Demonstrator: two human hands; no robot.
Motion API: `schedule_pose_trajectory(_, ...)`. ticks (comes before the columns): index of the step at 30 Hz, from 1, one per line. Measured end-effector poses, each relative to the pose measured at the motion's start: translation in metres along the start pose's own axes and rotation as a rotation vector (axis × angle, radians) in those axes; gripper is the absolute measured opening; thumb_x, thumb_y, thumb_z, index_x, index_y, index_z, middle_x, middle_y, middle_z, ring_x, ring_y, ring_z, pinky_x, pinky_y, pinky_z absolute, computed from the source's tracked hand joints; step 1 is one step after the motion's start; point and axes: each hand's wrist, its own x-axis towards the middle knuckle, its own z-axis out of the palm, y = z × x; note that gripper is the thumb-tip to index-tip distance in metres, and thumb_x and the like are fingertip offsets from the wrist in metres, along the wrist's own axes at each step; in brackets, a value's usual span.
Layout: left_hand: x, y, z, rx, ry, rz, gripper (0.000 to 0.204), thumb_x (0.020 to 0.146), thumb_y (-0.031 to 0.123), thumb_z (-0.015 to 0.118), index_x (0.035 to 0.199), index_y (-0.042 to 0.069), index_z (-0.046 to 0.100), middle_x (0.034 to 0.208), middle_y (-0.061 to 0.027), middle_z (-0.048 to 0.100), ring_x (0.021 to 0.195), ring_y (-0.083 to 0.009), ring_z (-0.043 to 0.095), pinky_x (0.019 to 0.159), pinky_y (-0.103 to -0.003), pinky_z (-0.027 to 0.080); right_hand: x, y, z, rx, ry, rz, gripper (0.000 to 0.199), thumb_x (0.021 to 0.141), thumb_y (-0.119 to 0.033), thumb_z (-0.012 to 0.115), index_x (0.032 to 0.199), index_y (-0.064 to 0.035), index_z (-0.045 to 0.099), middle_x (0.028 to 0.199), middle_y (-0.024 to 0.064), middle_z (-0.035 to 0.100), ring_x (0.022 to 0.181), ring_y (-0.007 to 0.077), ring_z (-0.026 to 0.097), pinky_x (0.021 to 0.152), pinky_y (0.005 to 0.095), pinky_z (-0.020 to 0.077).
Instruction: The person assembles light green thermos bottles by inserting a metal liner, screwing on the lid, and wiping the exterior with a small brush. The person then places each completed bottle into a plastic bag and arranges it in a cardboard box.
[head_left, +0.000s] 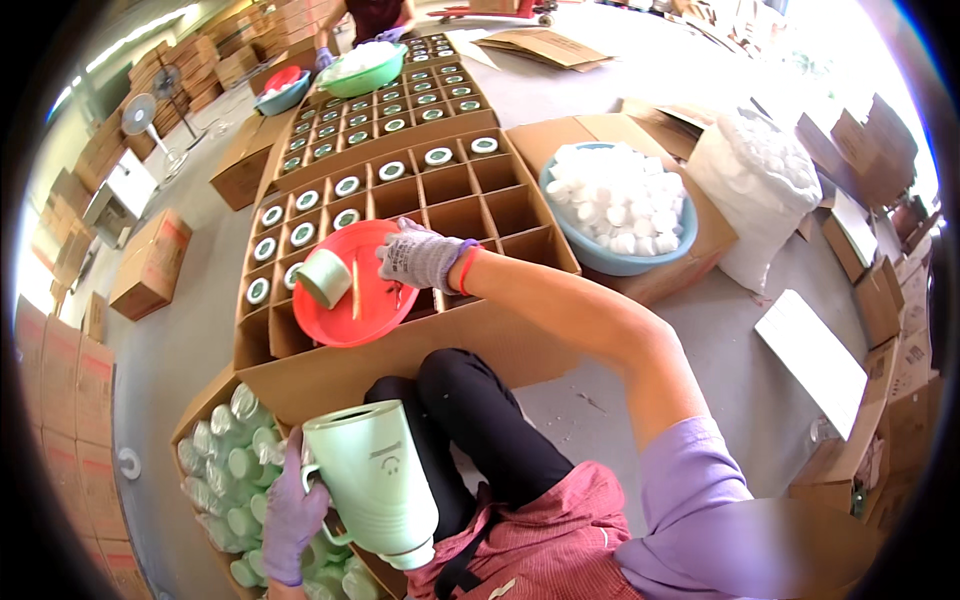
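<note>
My left hand (292, 515), in a light glove, is closed on the handle of a mint-green tumbler (375, 470). The tumbler leans over my lap with its wide end up and a smiling-face mark on its side. My right hand (420, 256), in a grey glove, reaches over the red basin (375, 318) with its fingers curled down. What those fingers hold, if anything, is hidden. Inside the basin lie a pale green cylinder (326, 279), a thin wooden stick (356, 290) and small dark bits. This basin rests on a divided carton (420, 345).
Round-lidded containers (347, 186) stand in several compartments. A carton of plastic-wrapped green tumblers (240, 465) is at my left. On the right are a blue basin of white caps (620, 200) and a white sack (755, 190). Another person (380, 20) works beyond a green basin (365, 75).
</note>
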Motion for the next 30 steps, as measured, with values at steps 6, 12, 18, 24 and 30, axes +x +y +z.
schedule_pose_trajectory(6,-0.04,-0.021,0.02,-0.855,-0.016,-0.41,0.039,0.083,0.008,0.048,0.119,-0.004,0.057,0.081,-0.0111,0.066,0.064,-0.0198,0.064,0.056,-0.03,0.052,-0.152,0.058,0.006,0.336,0.404,0.598,0.015,0.087,-0.019,0.064,0.099,-0.0113,0.069,0.096,0.0104,0.065,0.096,0.0299,0.065,0.083,0.0398,0.0543)
schedule_pose_trajectory(12,-0.054,-0.051,0.091,-1.495,0.173,-0.503,0.014,0.088,0.011,0.052,0.096,0.002,0.058,0.068,-0.0037,0.054,0.059,-0.0152,0.052,0.052,-0.029,0.045,-0.317,0.109,0.096,-0.049,-0.102,0.994,0.033,0.077,-0.034,0.072,0.101,-0.0107,0.071,0.101,0.0153,0.071,0.098,0.0343,0.065,0.087,0.0482,0.049)
schedule_pose_trajectory(18,-0.036,0.009,0.101,-1.866,0.368,-0.693,0.018,0.095,0.015,0.049,0.103,0.002,0.058,0.079,-0.0049,0.06,0.076,-0.0159,0.061,0.071,-0.034,0.055,-0.284,0.07,0.04,0.278,0.45,1.002,0.041,0.077,-0.017,0.075,0.111,-0.0036,0.058,0.109,0.0197,0.064,0.107,0.0365,0.061,0.088,0.0459,0.0499)
schedule_pose_trajectory(24,-0.039,0.017,0.117,-2.105,0.332,-0.45,0.017,0.099,0.013,0.05,0.101,0.001,0.062,0.085,-0.0075,0.067,0.078,-0.0193,0.067,0.076,-0.034,0.061,-0.202,-0.116,-0.053,1.411,0.775,0.269,0.057,0.079,0.003,0.068,0.133,-0.0019,0.05,0.119,0.0122,0.049,0.112,0.0252,0.052,0.1,0.0353,0.0417)
schedule_pose_trajectory(30,-0.049,0.018,0.127,-2.168,0.253,-0.287,0.015,0.093,0.0,0.053,0.106,-0.002,0.06,0.094,-0.01,0.069,0.083,-0.0199,0.069,0.084,-0.035,0.061,-0.149,-0.194,-0.056,1.163,1.09,0.375,0.036,0.078,0.002,0.071,0.106,-0.0049,0.049,0.107,0.0146,0.054,0.097,0.0318,0.055,0.1,0.0434,0.0423)
